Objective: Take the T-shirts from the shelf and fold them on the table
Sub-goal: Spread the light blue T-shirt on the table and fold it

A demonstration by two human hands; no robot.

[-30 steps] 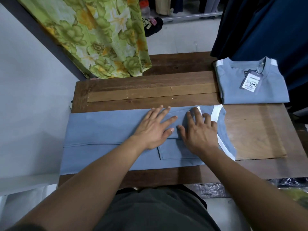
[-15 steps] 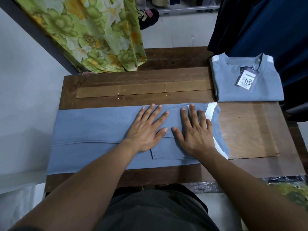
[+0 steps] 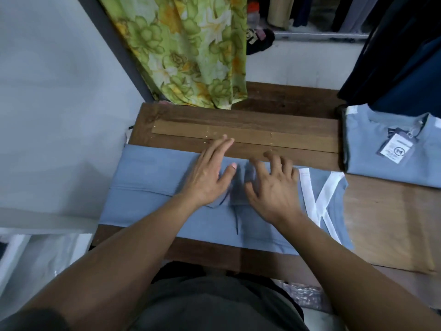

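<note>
Where a grey wall point(image 3: 55, 96) meets it, the wooden table point(image 3: 262, 125) carries two blue T-shirts: one long strip point(image 3: 152, 177) along the near edge, one folded shirt point(image 3: 372, 149) far right. Bare wood lies between them. Left hand point(image 3: 205, 175) and right hand point(image 3: 274, 189) press flat, fingers straight, side by side.

Both bare forearms are reaching forward from the bottom corners and converging toward the middle. The left hand point(image 3: 205, 177) is lying palm down, its fingers point(image 3: 220, 146) stretching straight ahead, thumb angling right. The right hand point(image 3: 274, 189) is sitting just beside it, palm down, fingers slightly bent and spread.
</note>
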